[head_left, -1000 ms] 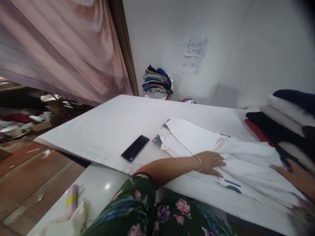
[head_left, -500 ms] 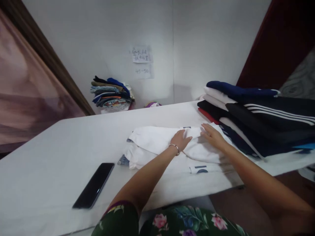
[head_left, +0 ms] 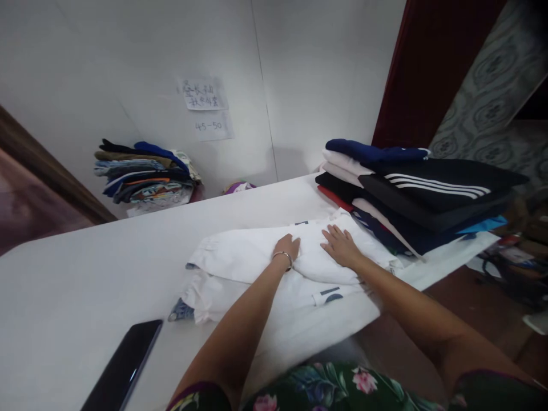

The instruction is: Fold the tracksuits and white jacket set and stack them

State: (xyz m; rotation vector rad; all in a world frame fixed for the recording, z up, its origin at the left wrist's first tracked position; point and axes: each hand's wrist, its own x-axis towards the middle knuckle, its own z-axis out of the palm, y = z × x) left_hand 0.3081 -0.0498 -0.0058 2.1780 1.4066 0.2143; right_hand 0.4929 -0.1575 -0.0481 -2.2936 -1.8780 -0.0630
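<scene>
A white long-sleeved garment (head_left: 240,251), partly folded, lies in front of me on the white table. Its sleeve crosses the body, with a gathered cuff at the left. Dark printing shows along the near and far edges. My left hand (head_left: 289,246), wearing a bracelet at the wrist, is closed on the fabric near the middle; its fingertips are partly hidden. My right hand (head_left: 341,245) lies flat on the white cloth to the right, fingers spread. A bit of blue denim with a button (head_left: 182,311) pokes out at the garment's left edge.
A tall stack of folded dark clothes (head_left: 411,194) stands close on the right. Another clothes pile (head_left: 145,171) is beyond the table's far edge, below handwritten paper signs (head_left: 205,108) on the wall. A black phone (head_left: 124,365) lies at the near left of the table (head_left: 77,279).
My view has turned to the right. My left hand has gone from stretched fingers to curled ones on the cloth. My right hand now lies flatter, and the fabric beneath looks smoother.
</scene>
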